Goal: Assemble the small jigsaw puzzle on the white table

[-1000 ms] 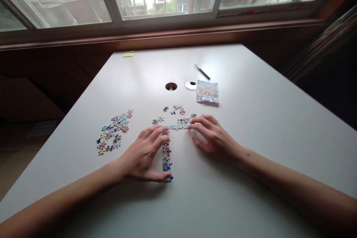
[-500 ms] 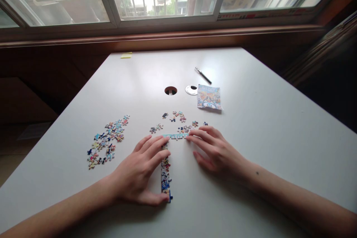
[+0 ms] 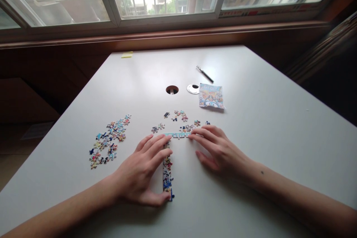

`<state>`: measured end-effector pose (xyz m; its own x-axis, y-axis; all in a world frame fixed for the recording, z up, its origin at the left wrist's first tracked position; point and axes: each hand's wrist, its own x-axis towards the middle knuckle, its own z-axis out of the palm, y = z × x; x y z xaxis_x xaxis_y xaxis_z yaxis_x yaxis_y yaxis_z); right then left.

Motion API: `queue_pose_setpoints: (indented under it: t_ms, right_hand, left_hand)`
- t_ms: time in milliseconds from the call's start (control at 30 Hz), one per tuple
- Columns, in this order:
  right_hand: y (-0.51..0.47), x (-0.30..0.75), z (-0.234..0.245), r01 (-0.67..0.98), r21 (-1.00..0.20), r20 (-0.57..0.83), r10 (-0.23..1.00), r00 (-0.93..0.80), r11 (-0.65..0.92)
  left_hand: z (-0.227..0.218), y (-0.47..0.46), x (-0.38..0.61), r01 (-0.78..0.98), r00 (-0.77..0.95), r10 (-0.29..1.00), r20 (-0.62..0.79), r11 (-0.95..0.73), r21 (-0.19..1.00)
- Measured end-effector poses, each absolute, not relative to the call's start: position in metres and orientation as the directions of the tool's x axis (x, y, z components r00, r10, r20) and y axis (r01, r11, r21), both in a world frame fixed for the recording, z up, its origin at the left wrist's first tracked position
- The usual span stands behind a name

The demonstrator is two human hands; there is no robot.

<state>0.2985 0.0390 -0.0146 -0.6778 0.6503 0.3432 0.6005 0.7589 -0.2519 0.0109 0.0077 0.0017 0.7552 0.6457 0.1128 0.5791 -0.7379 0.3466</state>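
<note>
A joined strip of puzzle pieces (image 3: 167, 173) runs toward me on the white table (image 3: 251, 126). At its far end it meets a pale blue strip (image 3: 177, 135) lying crosswise. My left hand (image 3: 142, 173) lies flat beside the long strip, fingers spread, thumb at its near end and fingertips at the corner. Fingers stretched out, my right hand (image 3: 217, 152) rests with its fingertips on the right end of the blue strip. Neither hand holds anything.
A pile of loose pieces (image 3: 108, 145) lies to the left and a smaller scatter (image 3: 180, 121) sits beyond the strips. Farther back are a picture leaflet (image 3: 211, 96), a cable hole (image 3: 172, 89), its round cover (image 3: 193, 89), a pen (image 3: 205, 74) and a yellow note (image 3: 127, 55).
Both hands stay on the strips with only slight shifts. The view has tilted a little, so everything sits lower in the frame than one second ago.
</note>
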Motion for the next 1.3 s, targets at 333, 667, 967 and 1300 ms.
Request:
queue_pose_setpoints:
  t_ms: [333, 667, 967, 1300]
  right_hand:
    - [0.041, 0.304, -0.017, 0.698, -0.345, 0.413, 0.769, -0.487, 0.627]
    - [0.041, 0.304, -0.021, 0.773, -0.343, 0.378, 0.832, -0.406, 0.533]
    - [0.041, 0.304, -0.021, 0.774, -0.342, 0.351, 0.837, -0.421, 0.533]
    - [0.050, 0.306, -0.019, 0.725, -0.398, 0.385, 0.819, -0.424, 0.562]
  left_hand:
    - [0.003, 0.006, 0.010, 0.595, 0.696, 0.692, 0.189, -0.704, 0.388]
    - [0.001, 0.006, 0.010, 0.603, 0.680, 0.700, 0.218, -0.703, 0.377]
    - [-0.004, 0.005, 0.009, 0.574, 0.687, 0.683, 0.248, -0.719, 0.392]
    - [-0.007, 0.006, 0.008, 0.543, 0.695, 0.661, 0.283, -0.741, 0.396]
